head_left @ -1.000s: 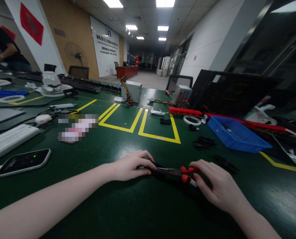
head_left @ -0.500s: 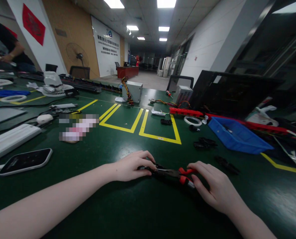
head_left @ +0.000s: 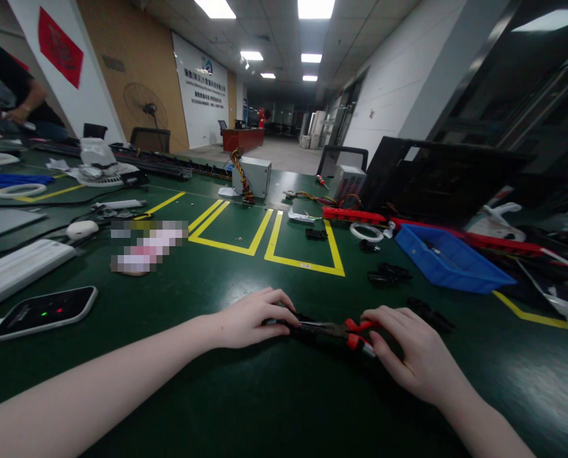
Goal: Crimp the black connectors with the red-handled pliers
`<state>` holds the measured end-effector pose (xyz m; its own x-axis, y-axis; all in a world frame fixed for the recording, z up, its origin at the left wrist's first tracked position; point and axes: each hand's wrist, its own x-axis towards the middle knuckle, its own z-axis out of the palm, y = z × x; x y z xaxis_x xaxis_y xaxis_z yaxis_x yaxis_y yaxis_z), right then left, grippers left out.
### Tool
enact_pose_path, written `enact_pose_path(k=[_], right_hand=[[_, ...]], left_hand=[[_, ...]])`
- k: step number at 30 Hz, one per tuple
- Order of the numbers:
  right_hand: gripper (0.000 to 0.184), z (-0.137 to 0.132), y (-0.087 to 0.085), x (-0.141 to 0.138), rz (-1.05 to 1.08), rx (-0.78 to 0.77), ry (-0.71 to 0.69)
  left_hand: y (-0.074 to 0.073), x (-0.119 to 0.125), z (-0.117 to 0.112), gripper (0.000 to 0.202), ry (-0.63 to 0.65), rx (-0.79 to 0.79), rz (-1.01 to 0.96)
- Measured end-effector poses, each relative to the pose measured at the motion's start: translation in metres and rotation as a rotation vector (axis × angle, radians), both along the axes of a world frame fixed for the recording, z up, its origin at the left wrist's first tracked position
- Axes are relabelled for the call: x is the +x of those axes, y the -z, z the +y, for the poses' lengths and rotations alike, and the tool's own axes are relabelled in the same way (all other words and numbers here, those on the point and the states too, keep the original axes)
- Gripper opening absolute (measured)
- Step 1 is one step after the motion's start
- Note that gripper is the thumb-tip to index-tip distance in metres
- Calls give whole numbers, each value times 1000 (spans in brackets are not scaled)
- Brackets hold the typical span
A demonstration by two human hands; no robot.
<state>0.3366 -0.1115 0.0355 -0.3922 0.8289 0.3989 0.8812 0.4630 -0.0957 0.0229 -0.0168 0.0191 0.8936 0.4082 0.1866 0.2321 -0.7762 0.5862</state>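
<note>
My right hand (head_left: 408,346) is closed around the red handles of a pair of pliers (head_left: 353,332), their handles spread apart. The pliers' long jaws point left toward my left hand (head_left: 259,318). That hand is closed, thumb and fingers pinching a small black part (head_left: 297,323) that lies at the jaw tips. Most of the part is hidden by my fingers, so its kind does not show. Whether the jaws touch it is hard to make out. Both hands rest low, close to the green tabletop (head_left: 245,401).
Loose black parts (head_left: 388,273) lie right of centre beside a blue tray (head_left: 448,257). A metal power supply box (head_left: 255,178) with cables stands further back. To the left are a phone-like device (head_left: 45,312) and a white power strip (head_left: 21,270). A person (head_left: 21,95) works at far left.
The view has shifted slightly. My hands and the pliers hold nearly the same pose. Green and red lights now show on the device at left.
</note>
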Motion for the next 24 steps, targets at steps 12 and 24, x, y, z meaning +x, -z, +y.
enact_pose_path(k=[12,24], right_hand=[[19,2,9,-6,-27,72,-39],[16,0,-1,-1,-94,159,-38]], left_hand=[[3,0,1,24,5,13,-23],[3,0,1,26,-5,10,-4]])
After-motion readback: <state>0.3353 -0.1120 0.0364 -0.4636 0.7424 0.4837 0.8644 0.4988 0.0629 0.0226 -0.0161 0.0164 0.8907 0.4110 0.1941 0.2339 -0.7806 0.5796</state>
